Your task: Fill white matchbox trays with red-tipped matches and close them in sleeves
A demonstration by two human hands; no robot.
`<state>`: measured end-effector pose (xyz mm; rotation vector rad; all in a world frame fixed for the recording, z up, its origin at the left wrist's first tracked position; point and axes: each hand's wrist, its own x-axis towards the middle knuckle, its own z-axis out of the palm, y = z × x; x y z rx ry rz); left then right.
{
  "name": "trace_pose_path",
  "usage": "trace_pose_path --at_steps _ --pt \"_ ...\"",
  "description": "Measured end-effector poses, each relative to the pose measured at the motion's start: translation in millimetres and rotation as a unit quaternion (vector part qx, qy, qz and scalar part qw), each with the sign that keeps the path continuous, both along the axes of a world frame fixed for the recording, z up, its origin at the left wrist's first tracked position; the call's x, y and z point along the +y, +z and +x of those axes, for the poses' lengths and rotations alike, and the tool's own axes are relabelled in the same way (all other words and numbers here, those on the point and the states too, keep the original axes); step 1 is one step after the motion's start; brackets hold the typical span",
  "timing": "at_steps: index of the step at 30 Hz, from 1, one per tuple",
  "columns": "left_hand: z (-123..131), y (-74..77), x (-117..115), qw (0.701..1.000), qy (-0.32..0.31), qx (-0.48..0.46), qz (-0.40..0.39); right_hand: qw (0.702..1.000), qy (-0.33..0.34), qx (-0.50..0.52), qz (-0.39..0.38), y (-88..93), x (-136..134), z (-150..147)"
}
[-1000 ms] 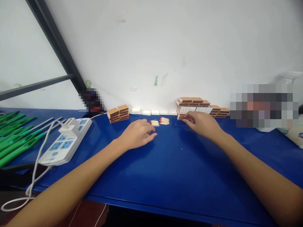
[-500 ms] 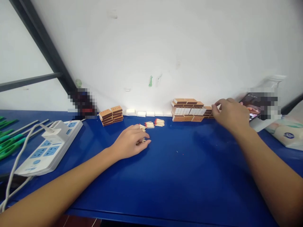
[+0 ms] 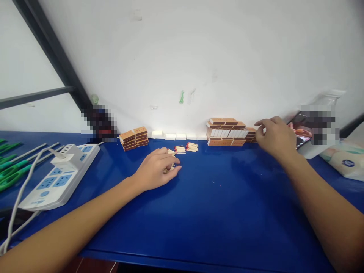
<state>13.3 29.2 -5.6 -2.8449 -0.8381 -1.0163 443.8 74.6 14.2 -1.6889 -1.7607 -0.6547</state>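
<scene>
My left hand (image 3: 156,168) rests palm down on the blue table, fingers loosely curved over loose matches (image 3: 168,169). Its thumb and index finger are apart, and nothing shows gripped between them. Just beyond lie small bundles of red-tipped matches (image 3: 192,147). At the right, my right hand (image 3: 276,139) hovers by the end of a low matchbox stack (image 3: 250,135), thumb and fingers parted with nothing visible in them. Beside that is a taller matchbox stack (image 3: 226,142), with a row of pale box sides in its middle. Some of the right fingers are hidden.
More matchboxes (image 3: 133,138) are stacked at the left, and white tray-like pieces (image 3: 170,137) line the wall. A power strip (image 3: 59,178) with cables and green-handled tools (image 3: 14,174) lie far left. A phone (image 3: 302,131) and a tissue pack (image 3: 345,159) are at the right.
My right hand has shifted very slightly to the left, and its fingers have spread a little. My left hand stays in place over the matches.
</scene>
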Motion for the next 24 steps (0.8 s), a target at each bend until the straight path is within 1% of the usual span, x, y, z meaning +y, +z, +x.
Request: trace_pose_path --at_steps 1,3,5,6,7,8,9,11,13,16,20,24 --pt "0 -0.2 0 1.0 0.002 0.0 0.0 1.0 -0.001 0.001 0.009 1.4 -2 -7" --pt "-1 -0.2 1 1.0 0.005 0.0 0.001 0.999 -0.002 0.008 0.033 2.7 -5 -31" --pt "0 0.5 0 1.0 0.0 0.0 0.01 0.999 0.037 0.007 0.026 1.1 -9 -66" --pt "0 1.0 0 1.0 -0.004 0.002 0.018 0.997 0.072 0.014 0.011 -1.2 -11 -85" --pt "1 1.5 0 1.0 -0.008 0.004 0.027 0.992 0.125 0.007 -0.026 -4.3 -13 -104" --pt "1 2.0 -1 0.999 -0.011 0.008 0.038 0.979 0.189 -0.008 -0.073 -8.0 -15 -120" --pt "2 2.5 -1 0.999 -0.013 0.012 0.047 0.965 0.237 -0.023 -0.111 -12.0 -16 -134" --pt "2 3.2 -1 0.998 -0.007 0.017 0.065 0.95 0.271 -0.04 -0.15 -18.7 -16 -152" --pt "0 3.5 1 0.997 0.007 0.016 0.08 0.949 0.26 -0.042 -0.174 -20.7 -12 -158" --pt "-4 3.0 5 0.994 0.036 0.007 0.108 0.954 0.219 -0.046 -0.2 -13.6 2 -161" --pt "-7 1.7 8 0.986 0.094 -0.021 0.139 0.951 0.203 -0.065 -0.222 -0.1 37 -183" --pt "-8 1.3 8 0.983 0.114 -0.028 0.139 0.947 0.185 -0.086 -0.248 2.0 69 -211"
